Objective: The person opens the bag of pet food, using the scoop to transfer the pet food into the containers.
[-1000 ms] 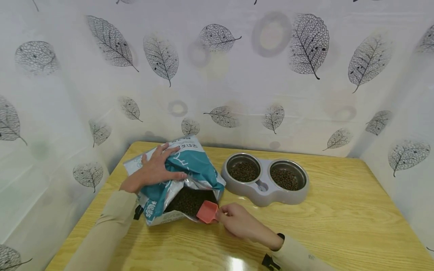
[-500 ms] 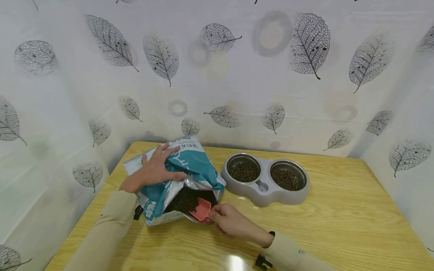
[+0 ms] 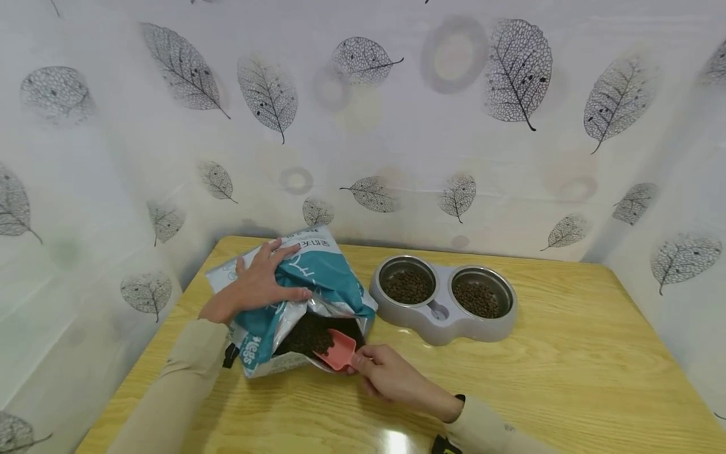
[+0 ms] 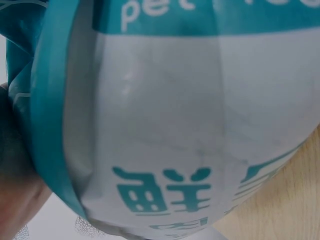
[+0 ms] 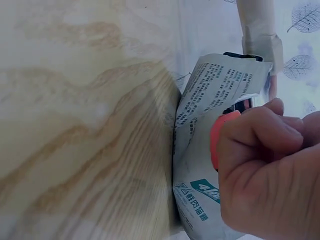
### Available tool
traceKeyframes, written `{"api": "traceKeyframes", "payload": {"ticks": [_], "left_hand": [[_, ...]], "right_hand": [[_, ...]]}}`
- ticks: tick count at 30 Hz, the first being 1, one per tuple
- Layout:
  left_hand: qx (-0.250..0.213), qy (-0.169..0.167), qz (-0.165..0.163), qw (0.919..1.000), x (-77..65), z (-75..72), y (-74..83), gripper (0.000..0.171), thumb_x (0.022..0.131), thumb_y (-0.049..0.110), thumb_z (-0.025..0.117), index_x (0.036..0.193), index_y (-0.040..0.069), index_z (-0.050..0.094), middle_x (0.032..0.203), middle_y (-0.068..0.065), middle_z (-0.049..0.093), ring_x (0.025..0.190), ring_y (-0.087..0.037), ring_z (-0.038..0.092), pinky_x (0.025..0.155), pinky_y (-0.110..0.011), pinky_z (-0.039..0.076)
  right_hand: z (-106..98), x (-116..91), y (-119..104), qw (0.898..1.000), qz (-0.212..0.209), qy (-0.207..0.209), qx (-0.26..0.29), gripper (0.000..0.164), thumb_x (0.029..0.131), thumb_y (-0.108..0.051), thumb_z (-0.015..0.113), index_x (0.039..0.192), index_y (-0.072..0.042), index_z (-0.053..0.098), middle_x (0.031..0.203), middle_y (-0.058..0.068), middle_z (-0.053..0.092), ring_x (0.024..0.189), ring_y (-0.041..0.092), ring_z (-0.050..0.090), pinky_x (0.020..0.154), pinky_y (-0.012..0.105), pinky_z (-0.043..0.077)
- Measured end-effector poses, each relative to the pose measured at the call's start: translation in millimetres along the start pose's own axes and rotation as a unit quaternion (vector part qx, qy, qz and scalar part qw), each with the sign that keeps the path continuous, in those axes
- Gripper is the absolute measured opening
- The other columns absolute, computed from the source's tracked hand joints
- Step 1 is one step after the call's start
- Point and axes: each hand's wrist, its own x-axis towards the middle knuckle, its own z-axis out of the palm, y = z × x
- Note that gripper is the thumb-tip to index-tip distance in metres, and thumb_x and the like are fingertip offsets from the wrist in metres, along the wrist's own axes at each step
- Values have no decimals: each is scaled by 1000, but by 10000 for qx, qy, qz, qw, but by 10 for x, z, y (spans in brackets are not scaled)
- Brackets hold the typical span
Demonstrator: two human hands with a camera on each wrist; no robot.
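A teal and white pet food bag [image 3: 326,271] lies on its side at the left of the table, its mouth facing the person. Dark brown kibble [image 3: 303,337] fills the bag's opening. My left hand [image 3: 258,284] rests spread on top of the bag, fingers straight. My right hand [image 3: 391,375] grips the handle of a red scoop [image 3: 343,350], whose bowl sits in the bag's mouth with some kibble at its front. In the right wrist view, curled fingers hide most of the scoop [image 5: 218,137]. The left wrist view shows mostly the bag's printed side [image 4: 160,110].
A grey double feeder [image 3: 439,331] stands right of the bag, close beside it. Its two metal bowls both contain brown kibble. The wooden table [image 3: 578,353] stretches to the right. A leaf-patterned curtain [image 3: 408,139] hangs behind and at both sides.
My right hand has moved slightly left and pushed the scoop from the bag's lip into the kibble; its bowl now tilts with kibble at its front. My left hand has stayed put.
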Motion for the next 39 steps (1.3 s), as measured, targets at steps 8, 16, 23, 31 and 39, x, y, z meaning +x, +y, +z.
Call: {"api": "traceKeyframes", "payload": {"ticks": [8,16,23,31,39], "left_hand": [[5,-22,10,10000,-1,-5,3,106,80,73,71,164,28,24,171,-20,5,155,-52,13,110,-85,-9],[-49,-2,20,10000,4,16,-13,106,80,72,72,164,29,25,172,-20,5,155,-53,12,110,-85,-9],[-7,45,42,10000,28,20,-26,106,80,72,73,164,29,26,171,-20,7,155,-51,13,110,-85,-8],[-13,40,48,10000,21,24,-30,106,80,72,73,164,29,26,171,-20,7,155,-52,14,110,-85,-8],[-18,49,68,10000,11,12,-27,105,80,72,73,164,29,26,171,-20,8,155,-52,15,110,-86,-8]], "right_hand": [[-67,-103,-16,9966,140,-171,792,38,111,-23,43,108,10,62,56,-2,46,41,7,28,39,21,23],[-160,-150,-19,9904,-51,-415,1320,48,112,-30,41,113,16,54,61,-5,46,43,5,27,39,20,23],[-224,-173,-41,9728,-1130,-764,1874,45,113,-33,39,109,10,52,66,-6,47,46,2,33,38,31,19],[-279,-200,-37,9658,-1337,-924,2019,32,113,-28,37,109,-3,57,65,-7,47,45,2,31,37,33,17],[-525,-303,-3,9814,-1316,-203,1385,39,113,-27,38,112,9,52,65,-6,45,45,2,29,38,28,21]]}}
